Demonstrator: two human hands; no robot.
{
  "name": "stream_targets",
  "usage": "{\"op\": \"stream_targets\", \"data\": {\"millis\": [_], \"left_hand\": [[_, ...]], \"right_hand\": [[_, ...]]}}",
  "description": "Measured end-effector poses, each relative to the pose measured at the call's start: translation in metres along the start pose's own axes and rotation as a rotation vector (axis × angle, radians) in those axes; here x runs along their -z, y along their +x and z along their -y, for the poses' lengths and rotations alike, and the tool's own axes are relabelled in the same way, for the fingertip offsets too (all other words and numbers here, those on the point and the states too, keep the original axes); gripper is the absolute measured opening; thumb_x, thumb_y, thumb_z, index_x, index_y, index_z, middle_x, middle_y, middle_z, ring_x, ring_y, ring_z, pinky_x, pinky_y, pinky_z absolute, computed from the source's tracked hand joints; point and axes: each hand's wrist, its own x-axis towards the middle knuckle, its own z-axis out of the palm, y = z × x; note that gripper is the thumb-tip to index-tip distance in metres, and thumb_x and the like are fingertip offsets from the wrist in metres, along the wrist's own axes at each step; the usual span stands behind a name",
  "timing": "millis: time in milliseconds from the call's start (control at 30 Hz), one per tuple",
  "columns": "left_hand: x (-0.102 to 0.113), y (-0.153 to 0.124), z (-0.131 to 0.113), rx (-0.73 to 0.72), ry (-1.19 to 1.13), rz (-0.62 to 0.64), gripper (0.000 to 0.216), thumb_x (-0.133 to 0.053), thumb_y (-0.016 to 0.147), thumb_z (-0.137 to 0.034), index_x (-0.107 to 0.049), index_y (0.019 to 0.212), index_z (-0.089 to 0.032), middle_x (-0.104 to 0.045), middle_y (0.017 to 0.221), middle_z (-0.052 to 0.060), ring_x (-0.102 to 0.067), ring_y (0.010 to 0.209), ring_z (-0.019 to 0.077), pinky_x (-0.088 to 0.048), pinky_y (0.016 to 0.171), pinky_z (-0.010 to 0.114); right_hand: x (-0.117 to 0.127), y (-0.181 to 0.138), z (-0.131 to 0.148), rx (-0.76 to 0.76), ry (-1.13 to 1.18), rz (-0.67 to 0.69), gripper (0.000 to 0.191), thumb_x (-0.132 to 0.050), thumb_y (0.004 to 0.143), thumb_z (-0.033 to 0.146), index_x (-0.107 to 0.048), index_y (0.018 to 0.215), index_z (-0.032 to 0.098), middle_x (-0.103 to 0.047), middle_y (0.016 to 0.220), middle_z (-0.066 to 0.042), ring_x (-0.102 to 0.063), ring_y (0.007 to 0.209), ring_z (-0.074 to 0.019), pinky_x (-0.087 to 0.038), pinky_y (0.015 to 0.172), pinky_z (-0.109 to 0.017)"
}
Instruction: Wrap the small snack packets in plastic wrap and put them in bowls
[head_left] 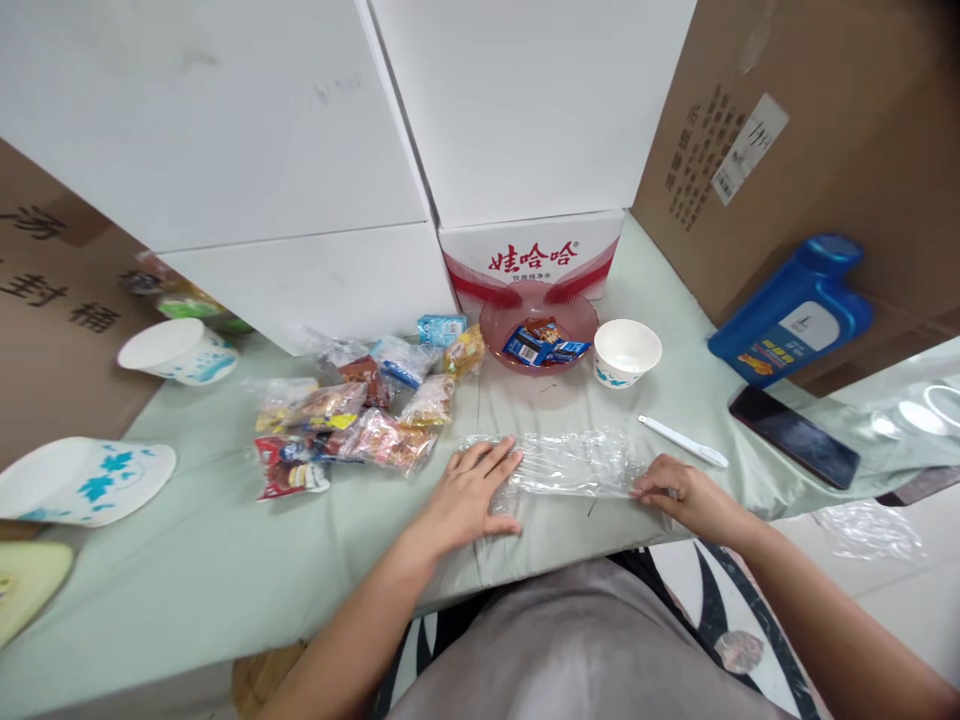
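Note:
A crinkled clear plastic bag [574,462] lies flattened near the front edge of the table; whether anything is inside it, I cannot tell. My left hand [472,495] rests flat over its left end, fingers stretched and thumb apart. At the opposite end, my right hand [679,492] pinches the bag's edge between bent fingers. Just beyond the right hand is a slim white stick-like tool [682,441]. Left of my left hand sits a pile of small wrapped snacks [382,435].
A pink bowl [491,335] holding blue packets stands behind the bag, beside a paper cup [628,352]. To the right are a phone [795,435] and a blue bottle [791,310]. Two paper cups [180,352] lie tipped at left. Boxes [532,255] wall the back.

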Motion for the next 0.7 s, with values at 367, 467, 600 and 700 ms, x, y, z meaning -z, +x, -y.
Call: {"op": "stream_targets", "data": {"millis": [367,467,600,700], "left_hand": [[0.022,0.003,0.008,-0.116,-0.095,-0.006,0.1,-0.086,0.058,-0.049,-0.038,0.144,-0.028,-0.032,0.156,0.008,-0.034,0.136,0.0352,-0.034,0.109,0.05],[0.027,-0.009,0.003,-0.137,-0.105,-0.124,0.079,-0.082,0.068,-0.037,-0.046,0.137,-0.026,-0.037,0.152,0.009,-0.032,0.138,0.0326,-0.036,0.109,0.051],[0.022,-0.031,-0.004,-0.178,-0.118,-0.26,0.031,-0.067,0.08,-0.022,-0.061,0.111,-0.021,-0.055,0.132,0.01,-0.04,0.131,0.03,-0.04,0.106,0.049],[0.015,-0.043,-0.009,-0.177,-0.117,-0.347,0.015,-0.055,0.086,-0.015,-0.062,0.098,-0.019,-0.061,0.116,0.01,-0.05,0.119,0.0265,-0.045,0.099,0.044]], "right_hand": [[0.016,-0.005,-0.007,0.172,-0.073,-0.035,0.025,-0.059,0.089,0.046,-0.071,0.096,0.025,-0.069,0.106,-0.009,-0.061,0.104,-0.0235,-0.051,0.088,-0.04],[0.018,-0.011,-0.008,0.107,-0.028,-0.093,0.035,-0.06,0.086,0.054,-0.07,0.1,0.024,-0.069,0.109,-0.01,-0.062,0.104,-0.025,-0.052,0.089,-0.04],[0.018,-0.015,-0.011,-0.105,0.026,-0.19,0.044,-0.046,0.09,0.06,-0.067,0.094,0.022,-0.071,0.097,-0.009,-0.066,0.086,-0.023,-0.054,0.072,-0.035],[0.019,-0.012,-0.01,-0.213,-0.05,-0.374,0.042,-0.041,0.092,0.059,-0.063,0.089,0.023,-0.071,0.091,-0.007,-0.065,0.079,-0.0218,-0.051,0.064,-0.033]]}}
